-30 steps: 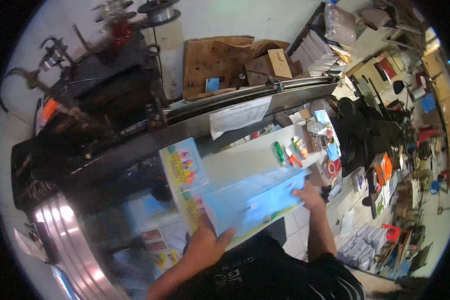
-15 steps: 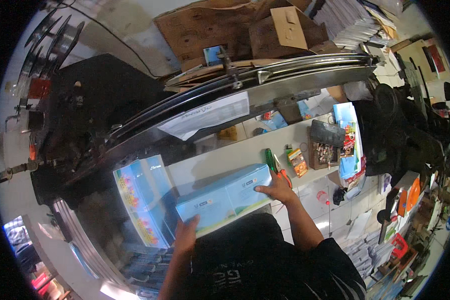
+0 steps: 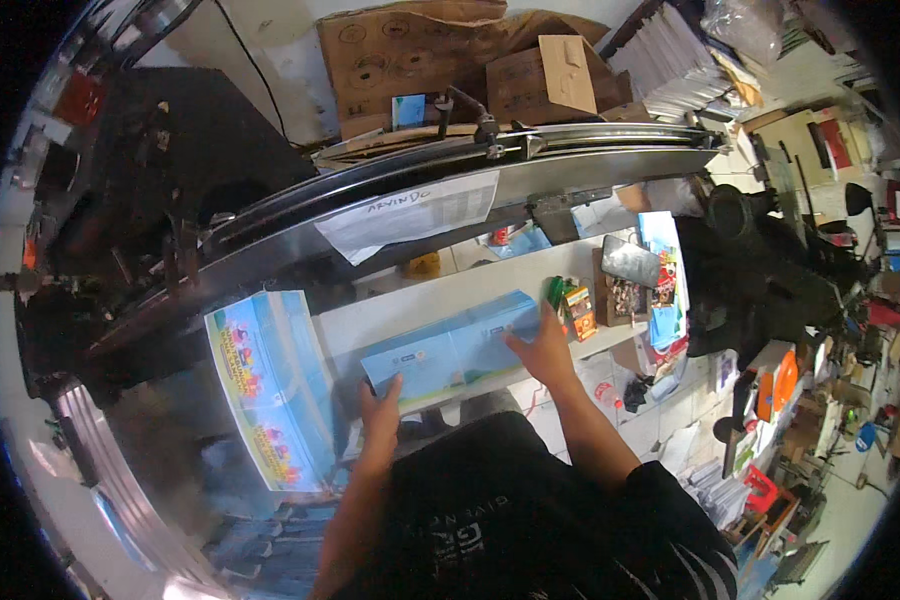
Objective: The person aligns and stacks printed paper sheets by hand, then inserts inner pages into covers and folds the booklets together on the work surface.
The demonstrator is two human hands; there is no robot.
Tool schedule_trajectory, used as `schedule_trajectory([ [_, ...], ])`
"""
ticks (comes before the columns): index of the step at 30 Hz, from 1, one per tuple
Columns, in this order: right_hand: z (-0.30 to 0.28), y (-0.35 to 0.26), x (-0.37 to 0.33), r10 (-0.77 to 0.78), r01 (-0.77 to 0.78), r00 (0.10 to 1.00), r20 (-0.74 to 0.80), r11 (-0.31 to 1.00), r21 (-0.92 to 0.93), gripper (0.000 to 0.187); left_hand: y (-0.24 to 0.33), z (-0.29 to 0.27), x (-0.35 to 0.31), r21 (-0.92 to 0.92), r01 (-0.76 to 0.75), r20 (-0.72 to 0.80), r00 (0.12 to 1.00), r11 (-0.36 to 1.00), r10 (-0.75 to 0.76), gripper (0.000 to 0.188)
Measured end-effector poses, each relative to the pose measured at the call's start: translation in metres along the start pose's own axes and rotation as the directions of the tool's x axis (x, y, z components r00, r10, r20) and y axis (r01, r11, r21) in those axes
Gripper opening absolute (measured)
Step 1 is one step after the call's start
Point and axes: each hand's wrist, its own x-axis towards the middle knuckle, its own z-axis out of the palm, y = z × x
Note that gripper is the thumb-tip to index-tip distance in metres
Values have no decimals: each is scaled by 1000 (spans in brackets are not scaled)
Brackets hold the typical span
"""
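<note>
A thick stack of light-blue printed sheets lies lengthwise between my hands over the pale shelf. My left hand grips its left end, thumb on the upper face. At the right end, my right hand clasps the stack, its thumb also on top. Most of the fingers are hidden behind or under the sheets. To the left, close to my left hand, stands a taller pile of blue sheets with colourful printing.
The pale shelf runs below a dark metal machine bar with a paper sheet hanging on it. Right of the stack are a small orange box, a phone on an open box, and upright blue prints. Cardboard leans behind.
The view has shifted. The held stack has tipped so that more of its layered far edge shows. Both hands keep hold of its ends.
</note>
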Motion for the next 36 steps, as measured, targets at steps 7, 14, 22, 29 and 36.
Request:
schedule_trajectory([
  [7, 48, -63, -50, -449, 582, 809, 379, 700, -413, 85, 14, -20, -58, 191, -147, 136, 983, 970, 122, 104],
  [14, 45, -66, -50, -362, 640, 763, 536, 546, -541, 95, -143, -164, -147, -272, 2, -317, 944, 962, -92, 36],
  [22, 50, -30, -33, -522, 791, 607, 598, 462, -400, 102, -376, -66, -174, -374, 586, -405, 593, 719, -695, 35],
  [29, 52, -19, -30, -568, 788, 615, 547, 462, -407, 100, -366, -45, -123, -262, 596, -354, 673, 759, -650, 35],
  [36, 51, -27, -37, -546, 752, 659, 518, 484, -447, 97, -364, -83, -68, -49, 539, -350, 779, 841, -519, 35],
])
